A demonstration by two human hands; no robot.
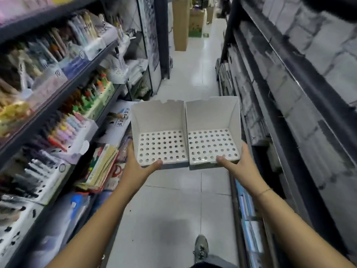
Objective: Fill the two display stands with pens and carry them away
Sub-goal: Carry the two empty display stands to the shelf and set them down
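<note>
Two white cardboard display stands are held side by side in front of me over the aisle floor. The left stand (pixel 154 117) and the right stand (pixel 210 115) each have a perforated base full of round holes, and no pens stand in them. My left hand (pixel 138 163) grips the left stand's outer front corner, thumb on the front rim. At the right stand's outer front corner my right hand (pixel 239 163) holds on, thumb over the rim. Pens (pixel 63 126) fill display boxes on the shelves to my left.
Dark shelving (pixel 63 88) on the left carries pen boxes and notebooks (pixel 102 167). Shelves (pixel 301 78) on the right hold pale stacked packs. The tiled aisle (pixel 193 80) runs ahead to tall cardboard boxes (pixel 180 24). My shoe (pixel 201 248) shows below.
</note>
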